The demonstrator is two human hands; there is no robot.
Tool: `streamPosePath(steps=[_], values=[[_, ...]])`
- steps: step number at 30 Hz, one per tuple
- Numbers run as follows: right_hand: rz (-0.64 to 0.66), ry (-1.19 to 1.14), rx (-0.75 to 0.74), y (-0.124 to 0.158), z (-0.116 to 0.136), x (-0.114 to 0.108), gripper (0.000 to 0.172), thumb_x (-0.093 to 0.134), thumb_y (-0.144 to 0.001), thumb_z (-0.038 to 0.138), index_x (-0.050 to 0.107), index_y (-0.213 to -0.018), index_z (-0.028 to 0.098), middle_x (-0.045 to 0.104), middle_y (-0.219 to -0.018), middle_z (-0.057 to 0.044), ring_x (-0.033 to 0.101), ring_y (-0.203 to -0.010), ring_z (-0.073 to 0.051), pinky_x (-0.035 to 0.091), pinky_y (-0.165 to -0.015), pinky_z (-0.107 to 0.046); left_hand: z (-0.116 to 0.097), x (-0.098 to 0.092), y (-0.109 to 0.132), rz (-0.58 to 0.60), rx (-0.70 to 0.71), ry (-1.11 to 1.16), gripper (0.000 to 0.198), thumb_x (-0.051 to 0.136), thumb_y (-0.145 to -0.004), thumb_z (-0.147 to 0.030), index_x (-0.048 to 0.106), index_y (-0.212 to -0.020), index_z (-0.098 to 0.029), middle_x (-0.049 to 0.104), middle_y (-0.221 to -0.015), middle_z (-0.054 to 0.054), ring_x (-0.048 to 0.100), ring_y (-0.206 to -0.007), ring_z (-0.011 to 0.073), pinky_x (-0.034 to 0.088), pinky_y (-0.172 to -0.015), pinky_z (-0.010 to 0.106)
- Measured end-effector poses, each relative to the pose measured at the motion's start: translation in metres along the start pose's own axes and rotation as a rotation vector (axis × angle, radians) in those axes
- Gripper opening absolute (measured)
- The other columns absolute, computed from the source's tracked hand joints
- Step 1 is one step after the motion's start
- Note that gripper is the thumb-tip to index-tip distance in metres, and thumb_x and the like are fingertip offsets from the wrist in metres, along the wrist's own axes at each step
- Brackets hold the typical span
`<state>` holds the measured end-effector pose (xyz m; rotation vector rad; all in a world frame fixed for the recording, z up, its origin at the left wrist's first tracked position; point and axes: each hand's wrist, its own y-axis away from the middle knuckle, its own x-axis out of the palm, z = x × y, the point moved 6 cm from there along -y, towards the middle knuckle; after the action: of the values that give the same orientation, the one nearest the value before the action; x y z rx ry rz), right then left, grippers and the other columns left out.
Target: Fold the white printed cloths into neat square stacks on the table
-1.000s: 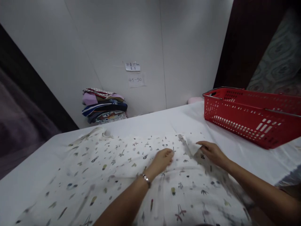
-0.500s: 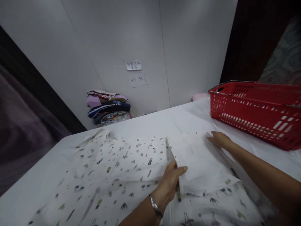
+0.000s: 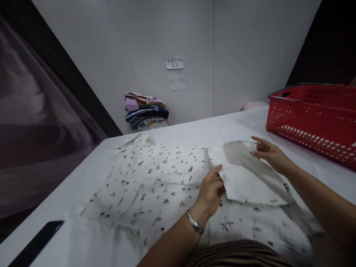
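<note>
Left hand (image 3: 210, 190) has its fingers pinched shut on the near edge of the flap folded over the shirt (image 3: 155, 181), and the right hand (image 3: 269, 152) is pinching the flap's far corner. The shirt lies flat on the surface (image 3: 194, 133), stretching leftward from both hands; left's closer.

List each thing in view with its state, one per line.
printed garment: spread flat on table, right side folded over
left hand: pinching the fold's edge
right hand: gripping the flap's far corner
red basket: upright, contents hidden
clothes stack: folded, piled up
</note>
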<state>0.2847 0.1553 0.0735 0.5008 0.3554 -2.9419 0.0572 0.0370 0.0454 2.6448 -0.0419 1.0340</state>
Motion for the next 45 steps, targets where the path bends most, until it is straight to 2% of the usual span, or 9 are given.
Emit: streamPosePath(steps=[3,7,11,16,21,27,36,41,45], values=[[0.136,0.085,-0.237,0.051,0.047,0.032,0.056,0.061,-0.080,0.031,0.043,-0.133,0.030,0.054,-0.088,-0.002,0.052,-0.073,-0.014,0.046,-0.067,-0.027,-0.002,0.000,0.000,0.041,0.029,0.030,0.060,0.054,-0.050,-0.002,0.061,-0.108,-0.014,0.061,-0.082,0.001,0.052,-0.066,0.0087,0.038,-0.061,0.021],[0.260,0.186,-0.317,0.098,0.060,0.071,0.053,0.052,-0.085,0.027,0.039,-0.136,0.031,0.056,-0.086,0.000,0.052,-0.071,-0.012,0.046,-0.067,-0.028,0.001,-0.002,0.003,0.036,0.088,-0.009,0.060,0.057,-0.053,-0.004,0.057,-0.112,-0.015,0.059,-0.076,-0.001,0.051,-0.063,0.0074,0.038,-0.061,0.021],[0.212,0.022,-0.123,0.106,0.042,0.087,0.052,0.058,-0.082,0.033,0.044,-0.131,0.025,0.054,-0.083,0.000,0.051,-0.070,-0.013,0.046,-0.063,-0.026,0.000,-0.004,0.008,-0.025,0.224,-0.305,0.041,0.059,-0.062,-0.009,0.057,-0.102,-0.015,0.057,-0.073,-0.001,0.053,-0.064,0.0101,0.040,-0.061,0.023],[0.202,-0.104,0.018,0.106,0.037,0.094,0.025,0.057,-0.082,0.043,0.062,-0.092,0.020,0.055,-0.078,-0.002,0.050,-0.070,-0.014,0.043,-0.063,-0.026,-0.021,-0.002,0.024,-0.113,0.642,-0.953,0.012,0.057,-0.072,-0.012,0.064,-0.078,-0.019,0.053,-0.088,0.003,0.052,-0.079,0.0135,0.045,-0.071,0.028],[0.104,-0.106,-0.013,0.106,0.040,0.090,0.024,0.056,-0.084,0.044,0.059,-0.081,0.020,0.052,-0.076,0.000,0.047,-0.070,-0.014,0.040,-0.063,-0.025,-0.023,0.012,0.037,0.096,0.939,-1.260,0.027,0.049,-0.071,-0.002,0.062,-0.089,-0.019,0.055,-0.099,0.006,0.049,-0.098,0.0198,0.043,-0.086,0.036],[0.054,-0.168,0.029,0.108,0.029,0.094,0.025,0.058,-0.081,0.045,0.059,-0.085,0.020,0.056,-0.075,0.000,0.050,-0.069,-0.014,0.041,-0.062,-0.025,-0.012,0.015,0.032,0.294,0.853,-1.212,0.045,0.041,-0.068,0.004,0.061,-0.101,-0.020,0.057,-0.090,0.004,0.052,-0.087,0.0173,0.045,-0.077,0.032],[0.060,-0.158,0.040,0.112,0.034,0.096,0.024,0.057,-0.082,0.044,0.061,-0.086,0.020,0.059,-0.076,-0.001,0.053,-0.069,-0.015,0.043,-0.061,-0.025,-0.010,0.005,0.020,0.177,0.598,-1.008,0.019,0.057,-0.074,-0.009,0.068,-0.082,-0.022,0.060,-0.079,-0.001,0.054,-0.076,0.0126,0.044,-0.070,0.026],[0.126,-0.064,-0.050,0.112,0.045,0.095,0.021,0.053,-0.086,0.040,0.060,-0.090,0.020,0.058,-0.075,-0.002,0.052,-0.068,-0.015,0.043,-0.061,-0.026,-0.003,0.008,0.018,0.268,0.429,-1.171,0.014,0.064,-0.078,-0.033,0.070,-0.073,-0.022,0.059,-0.071,0.000,0.054,-0.066,0.0125,0.043,-0.063,0.025],[0.194,0.005,-0.144,0.112,0.063,0.098,0.023,0.049,-0.088,0.039,0.062,-0.089,0.021,0.062,-0.078,-0.003,0.056,-0.071,-0.016,0.046,-0.065,-0.027,-0.005,0.010,0.019,0.315,0.438,-1.195,0.016,0.063,-0.078,-0.038,0.072,-0.079,-0.024,0.063,-0.077,0.001,0.057,-0.074,0.0144,0.044,-0.069,0.027]])
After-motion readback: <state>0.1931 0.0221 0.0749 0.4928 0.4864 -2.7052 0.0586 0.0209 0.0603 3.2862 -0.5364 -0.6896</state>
